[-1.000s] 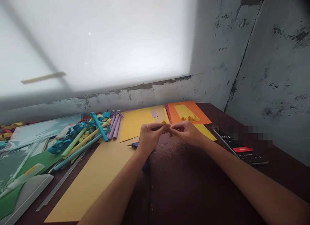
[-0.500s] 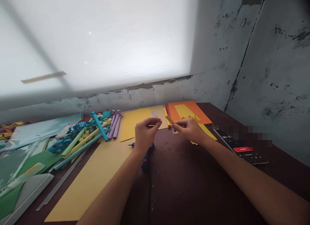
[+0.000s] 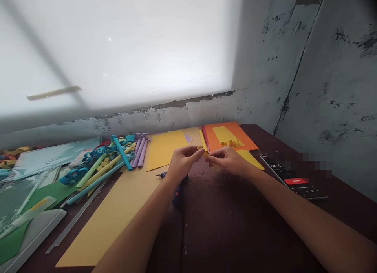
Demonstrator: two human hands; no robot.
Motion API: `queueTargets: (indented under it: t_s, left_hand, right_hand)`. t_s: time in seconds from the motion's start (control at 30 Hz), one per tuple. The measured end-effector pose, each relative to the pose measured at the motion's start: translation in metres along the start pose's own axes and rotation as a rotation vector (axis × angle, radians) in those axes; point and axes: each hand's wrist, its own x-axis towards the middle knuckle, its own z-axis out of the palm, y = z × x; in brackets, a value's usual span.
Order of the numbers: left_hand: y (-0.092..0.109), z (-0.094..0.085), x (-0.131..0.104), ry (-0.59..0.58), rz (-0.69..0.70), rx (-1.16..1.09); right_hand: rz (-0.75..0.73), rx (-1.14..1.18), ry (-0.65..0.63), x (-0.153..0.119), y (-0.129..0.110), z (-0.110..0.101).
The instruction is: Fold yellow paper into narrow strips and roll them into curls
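Note:
A narrow yellow paper strip (image 3: 201,148) is held up between both hands above the dark table. My left hand (image 3: 186,159) pinches one end with thumb and forefinger. Close beside it, my right hand (image 3: 226,160) grips the strip near its other end, its fingertips covering part of it. Under my left wrist lies a blue glue gun (image 3: 176,194), partly hidden by the arm. A rolled yellow paper tube (image 3: 203,141) rests just beyond the hands.
To the left lie purple paper rolls (image 3: 141,151), blue paper curls (image 3: 97,159) and a long tan sheet (image 3: 118,214). Yellow curled strips (image 3: 230,142) sit on orange paper (image 3: 247,137). A phone (image 3: 291,179) showing a timer lies at right.
My left hand has moved right and now pinches the strip's end; before, it was apart from the strip. The right hand has stayed nearly in place, still holding it.

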Motion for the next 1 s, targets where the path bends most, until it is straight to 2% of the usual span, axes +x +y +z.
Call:
queueTargets:
  t_s: [0.17,0.4,0.57,0.7,0.87,1.0]
  left_hand:
    - [-0.001,0.000,-0.003,-0.020,0.000,0.008]
    - [0.001,0.004,-0.005,-0.070,-0.026,-0.064]
    - [0.002,0.005,-0.006,0.027,-0.004,-0.045]
    - [0.002,0.003,-0.005,0.127,-0.027,-0.035]
    - [0.000,0.005,-0.004,0.074,-0.027,-0.067]
    - [0.001,0.003,-0.004,0.132,-0.018,-0.061]
  right_hand:
    - [0.030,0.016,-0.040,-0.002,-0.004,0.002]
    - [-0.028,0.101,-0.033,-0.002,-0.003,0.004]
    - [0.010,0.056,-0.041,-0.004,-0.009,0.006]
    - [-0.030,0.018,-0.054,-0.004,-0.012,0.007]
    - [-0.054,0.057,-0.074,-0.005,-0.010,0.006]
    - [-0.041,0.061,-0.078,-0.004,-0.010,0.006]
